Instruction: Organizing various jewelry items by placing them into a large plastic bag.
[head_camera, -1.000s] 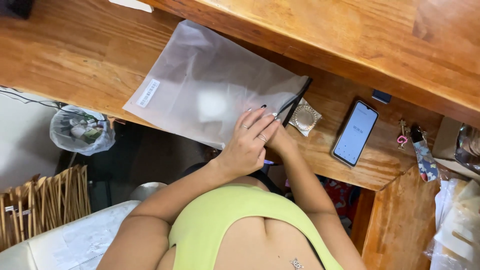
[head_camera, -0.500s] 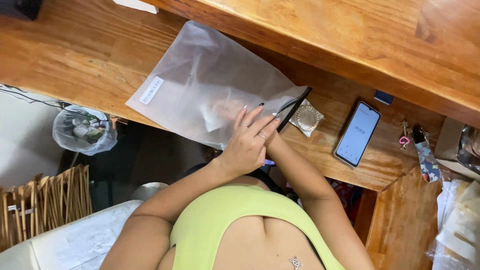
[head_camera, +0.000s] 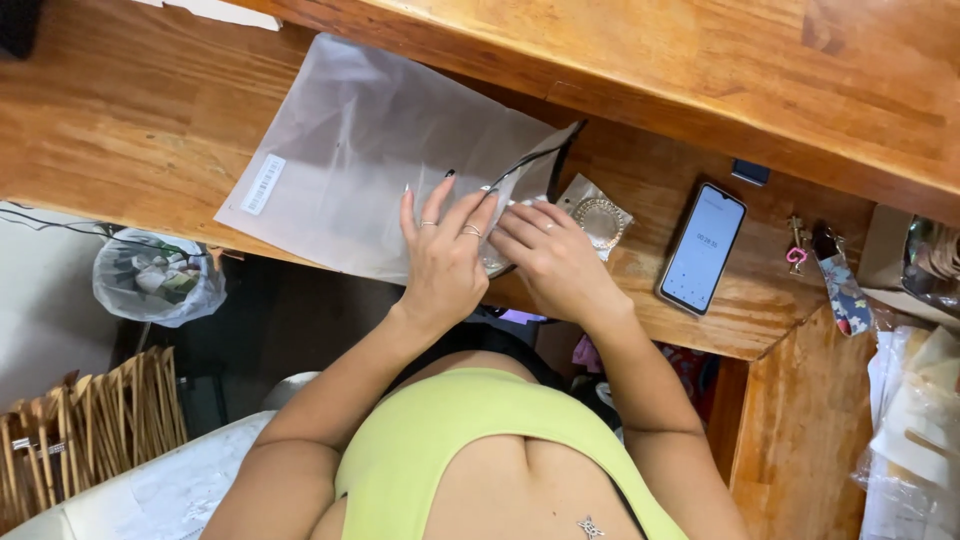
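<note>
Both hands, left hand (head_camera: 440, 262) and right hand (head_camera: 553, 255), pinch the frosted bag's (head_camera: 370, 150) mouth; its contents are unclear; a phone (head_camera: 702, 247) lies right of the bag.

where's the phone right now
In the head view the phone lies screen-up on the wooden desk, to the right of both hands, just past the small clear packet and left of the keys.

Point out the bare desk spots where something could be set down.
Bare wood lies left of the frosted bag, and between the small round packet and the phone. Crowded: both hands, left hand and right hand, at the bag's opening.
</note>
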